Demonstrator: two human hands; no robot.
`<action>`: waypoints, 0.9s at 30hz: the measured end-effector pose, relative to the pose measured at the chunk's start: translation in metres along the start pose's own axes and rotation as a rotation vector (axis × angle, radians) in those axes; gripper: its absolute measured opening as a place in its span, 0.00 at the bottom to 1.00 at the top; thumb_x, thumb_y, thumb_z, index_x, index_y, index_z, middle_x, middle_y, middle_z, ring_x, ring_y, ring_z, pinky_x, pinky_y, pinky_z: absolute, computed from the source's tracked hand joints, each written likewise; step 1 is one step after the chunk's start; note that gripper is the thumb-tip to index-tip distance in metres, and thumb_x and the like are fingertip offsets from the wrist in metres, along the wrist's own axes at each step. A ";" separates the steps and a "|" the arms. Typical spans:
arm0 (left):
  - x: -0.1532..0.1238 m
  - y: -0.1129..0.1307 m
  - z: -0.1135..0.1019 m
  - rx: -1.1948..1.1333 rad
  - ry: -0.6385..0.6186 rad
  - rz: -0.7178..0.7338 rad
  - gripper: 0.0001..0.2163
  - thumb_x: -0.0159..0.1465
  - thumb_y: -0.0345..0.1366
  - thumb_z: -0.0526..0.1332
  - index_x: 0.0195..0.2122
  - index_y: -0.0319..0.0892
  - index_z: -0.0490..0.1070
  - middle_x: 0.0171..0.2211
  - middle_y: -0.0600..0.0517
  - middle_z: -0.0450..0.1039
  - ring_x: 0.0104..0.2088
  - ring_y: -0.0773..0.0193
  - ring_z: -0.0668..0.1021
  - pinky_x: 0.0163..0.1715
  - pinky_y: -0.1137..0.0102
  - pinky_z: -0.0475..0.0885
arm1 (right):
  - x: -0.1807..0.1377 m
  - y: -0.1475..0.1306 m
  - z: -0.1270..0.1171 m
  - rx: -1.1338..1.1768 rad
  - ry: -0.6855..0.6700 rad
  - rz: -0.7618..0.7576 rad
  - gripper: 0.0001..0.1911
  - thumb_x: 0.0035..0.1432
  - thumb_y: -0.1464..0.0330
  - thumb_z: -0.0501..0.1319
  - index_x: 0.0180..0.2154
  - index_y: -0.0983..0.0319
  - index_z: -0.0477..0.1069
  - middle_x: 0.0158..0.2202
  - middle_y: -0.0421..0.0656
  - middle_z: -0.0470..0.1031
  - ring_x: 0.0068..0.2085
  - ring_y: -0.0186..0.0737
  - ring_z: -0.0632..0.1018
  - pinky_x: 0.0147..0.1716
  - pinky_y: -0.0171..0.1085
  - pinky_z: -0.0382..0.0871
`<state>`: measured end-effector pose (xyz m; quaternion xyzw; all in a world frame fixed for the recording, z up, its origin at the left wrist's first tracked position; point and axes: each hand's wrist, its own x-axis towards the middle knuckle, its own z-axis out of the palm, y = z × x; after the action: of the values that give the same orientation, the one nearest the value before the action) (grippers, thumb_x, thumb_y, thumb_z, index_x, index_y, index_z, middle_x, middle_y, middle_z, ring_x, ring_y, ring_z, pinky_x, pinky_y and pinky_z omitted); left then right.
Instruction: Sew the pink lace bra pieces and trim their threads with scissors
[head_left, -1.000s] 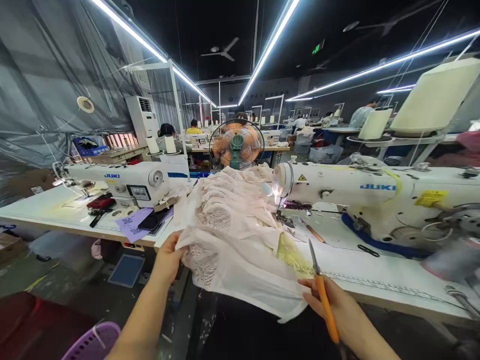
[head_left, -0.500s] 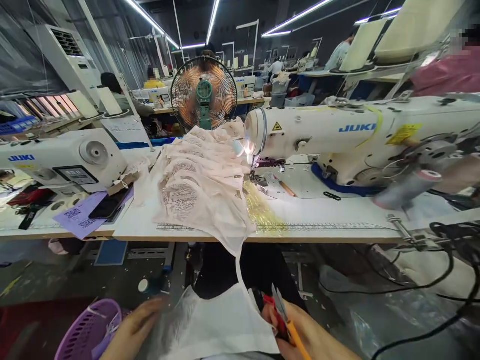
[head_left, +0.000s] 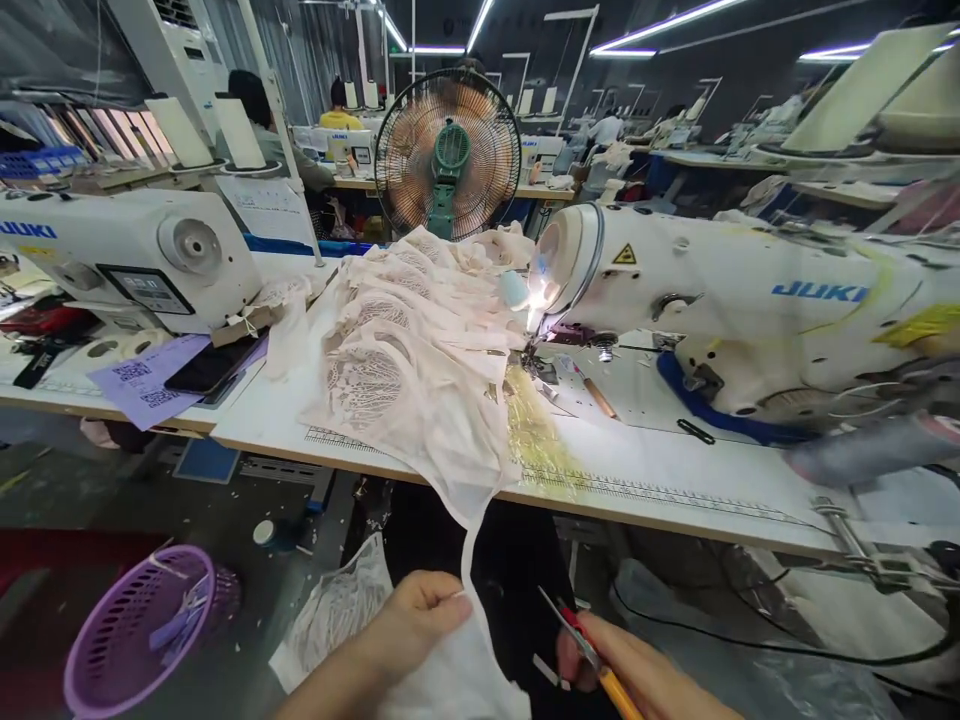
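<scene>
My left hand (head_left: 416,620) is closed in a pinch on a pale fabric piece (head_left: 442,680) low in front of me. A thin strip of that fabric runs up from my fingers to the pile of pale pink lace pieces (head_left: 412,350) on the sewing table (head_left: 675,490). My right hand (head_left: 637,675) is closed on orange-handled scissors (head_left: 589,655), blades pointing up-left towards the strip and a little apart from it. The white Juki sewing machine (head_left: 735,300) stands right of the pile, its needle lamp lit.
A purple basket (head_left: 127,640) with scraps sits on the floor at lower left. A second Juki machine (head_left: 127,255), a phone (head_left: 206,365) and purple paper lie on the left table. A fan (head_left: 448,150) stands behind the pile. Cables hang at the right. Other workers sit far back.
My view dropped and shifted. My left hand moved right and pinched the fabric by the strip. The scissors in my right hand swung round towards the strip.
</scene>
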<state>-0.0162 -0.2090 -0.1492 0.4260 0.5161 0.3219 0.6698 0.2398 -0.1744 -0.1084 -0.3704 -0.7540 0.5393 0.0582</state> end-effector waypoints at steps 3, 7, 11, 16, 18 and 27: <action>-0.008 0.003 -0.006 -0.049 -0.008 -0.063 0.26 0.46 0.61 0.62 0.16 0.42 0.56 0.15 0.60 0.52 0.17 0.73 0.55 0.17 0.74 0.49 | 0.020 0.001 -0.023 -0.296 -0.184 0.113 0.14 0.46 0.60 0.61 0.33 0.61 0.65 0.30 0.43 0.70 0.29 0.42 0.69 0.30 0.38 0.65; -0.011 0.006 -0.010 -0.070 -0.025 -0.108 0.25 0.44 0.59 0.64 0.15 0.42 0.58 0.14 0.60 0.53 0.17 0.73 0.56 0.17 0.73 0.49 | 0.056 -0.015 -0.033 -0.489 -0.309 0.094 0.17 0.47 0.54 0.59 0.25 0.59 0.57 0.24 0.37 0.61 0.23 0.35 0.61 0.22 0.34 0.54; -0.011 0.003 -0.011 -0.091 -0.045 -0.121 0.26 0.42 0.60 0.64 0.15 0.41 0.59 0.15 0.59 0.53 0.17 0.73 0.56 0.18 0.73 0.50 | 0.076 -0.037 -0.032 -0.514 -0.355 0.054 0.21 0.47 0.50 0.59 0.23 0.58 0.55 0.23 0.36 0.59 0.22 0.34 0.60 0.20 0.33 0.51; -0.011 0.002 -0.013 -0.077 -0.066 -0.126 0.26 0.42 0.61 0.64 0.16 0.40 0.61 0.16 0.59 0.56 0.18 0.72 0.58 0.19 0.73 0.51 | 0.082 -0.047 -0.033 -0.533 -0.370 0.040 0.21 0.47 0.49 0.59 0.23 0.58 0.56 0.22 0.36 0.59 0.22 0.35 0.60 0.20 0.33 0.50; -0.010 0.003 -0.014 -0.066 -0.070 -0.128 0.26 0.43 0.61 0.63 0.16 0.41 0.60 0.16 0.59 0.55 0.18 0.72 0.58 0.19 0.73 0.51 | 0.081 -0.043 -0.033 -0.523 -0.364 0.035 0.22 0.47 0.47 0.59 0.23 0.58 0.56 0.22 0.35 0.59 0.21 0.34 0.59 0.20 0.33 0.50; -0.012 0.016 -0.018 0.051 -0.152 -0.104 0.25 0.48 0.59 0.61 0.17 0.41 0.58 0.17 0.58 0.55 0.19 0.72 0.58 0.19 0.73 0.52 | 0.066 -0.027 -0.033 -0.390 -0.320 0.080 0.27 0.46 0.45 0.62 0.21 0.59 0.54 0.18 0.33 0.57 0.19 0.31 0.57 0.17 0.31 0.49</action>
<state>-0.0367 -0.2083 -0.1320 0.4388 0.4931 0.2399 0.7119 0.1956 -0.1117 -0.0923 -0.3141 -0.8281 0.4374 -0.1558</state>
